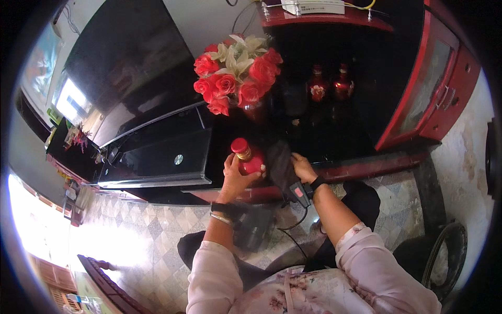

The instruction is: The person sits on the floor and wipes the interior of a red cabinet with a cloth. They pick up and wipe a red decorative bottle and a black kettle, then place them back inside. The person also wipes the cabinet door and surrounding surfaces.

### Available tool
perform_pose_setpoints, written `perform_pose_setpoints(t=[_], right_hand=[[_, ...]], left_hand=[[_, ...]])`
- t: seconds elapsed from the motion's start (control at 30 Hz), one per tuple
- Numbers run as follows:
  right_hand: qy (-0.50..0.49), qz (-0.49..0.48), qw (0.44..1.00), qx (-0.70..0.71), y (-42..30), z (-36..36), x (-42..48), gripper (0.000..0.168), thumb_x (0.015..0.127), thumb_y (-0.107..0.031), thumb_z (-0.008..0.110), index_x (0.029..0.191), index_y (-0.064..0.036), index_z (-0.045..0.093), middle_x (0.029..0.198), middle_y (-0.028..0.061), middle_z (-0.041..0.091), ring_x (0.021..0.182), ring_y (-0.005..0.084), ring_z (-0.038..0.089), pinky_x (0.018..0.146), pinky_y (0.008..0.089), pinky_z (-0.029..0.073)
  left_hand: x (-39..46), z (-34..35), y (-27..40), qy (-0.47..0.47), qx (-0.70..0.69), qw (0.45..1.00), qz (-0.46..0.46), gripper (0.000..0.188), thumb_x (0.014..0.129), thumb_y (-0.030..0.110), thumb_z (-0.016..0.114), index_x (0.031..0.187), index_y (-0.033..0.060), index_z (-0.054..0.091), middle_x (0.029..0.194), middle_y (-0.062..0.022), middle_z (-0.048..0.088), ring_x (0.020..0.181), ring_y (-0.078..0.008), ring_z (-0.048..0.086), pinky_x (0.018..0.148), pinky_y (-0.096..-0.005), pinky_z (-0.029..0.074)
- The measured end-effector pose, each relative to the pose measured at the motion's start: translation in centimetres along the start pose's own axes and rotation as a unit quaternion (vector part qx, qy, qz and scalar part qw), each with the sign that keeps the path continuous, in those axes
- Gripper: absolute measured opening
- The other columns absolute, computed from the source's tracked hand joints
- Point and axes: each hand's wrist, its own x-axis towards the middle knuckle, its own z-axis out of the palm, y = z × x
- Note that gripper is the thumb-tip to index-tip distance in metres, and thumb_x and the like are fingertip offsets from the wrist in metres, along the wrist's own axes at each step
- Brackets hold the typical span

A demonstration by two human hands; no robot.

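Around a red bottle (253, 163) with a red cap and gold neck, my left hand (237, 176) is closed, near the front edge of a glossy black cabinet top (337, 137). My right hand (304, 168) grips a dark cloth (280, 165), which hangs just right of the bottle; whether cloth and bottle touch is unclear. Below that hand, a dark device with a pink patch (300, 193) sits at the wrist strap, with a black cable (302, 219) running down from it.
Behind the bottle stands a vase of red and cream artificial flowers (239, 74). Two red bottles (317, 86) with flower decoration stand farther back. To the left are a large television (129, 59) and a black glossy box-like unit (164, 153). A red glass-door cabinet (427, 86) borders the right.
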Motion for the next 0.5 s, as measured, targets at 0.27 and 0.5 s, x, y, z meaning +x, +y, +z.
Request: perform_pose_setpoints(t=[0.27, 0.5], right_hand=[[0.106, -0.253, 0.959, -0.075, -11.8, 3.4, -3.0, 0.036, 0.089, -0.02, 0.053, 0.115, 0.004, 0.055, 0.115, 0.0213, 0.054, 0.111, 0.0359, 0.05, 0.096, 0.039, 0.039], [0.052, -0.353, 0.897, -0.262, -11.7, 7.5, -8.3, 0.048, 0.084, -0.029, 0.062, 0.125, -0.006, 0.051, 0.139, 0.0202, 0.035, 0.125, 0.0385, 0.038, 0.103, 0.0441, 0.033]], left_hand=[[1.6, 0.8, 3.1, 0.111, -0.312, 0.939, -0.087, 0.04, 0.079, 0.013, 0.071, 0.115, 0.0028, 0.055, 0.103, -0.0042, 0.062, 0.092, -0.0137, 0.058, 0.085, -0.0278, 0.046], [-3.3, 1.4, 3.3, 0.232, -0.479, 0.843, -0.072, 0.032, 0.082, 0.003, 0.063, 0.114, 0.0023, 0.058, 0.108, -0.006, 0.063, 0.096, -0.0181, 0.061, 0.083, -0.0298, 0.05]])
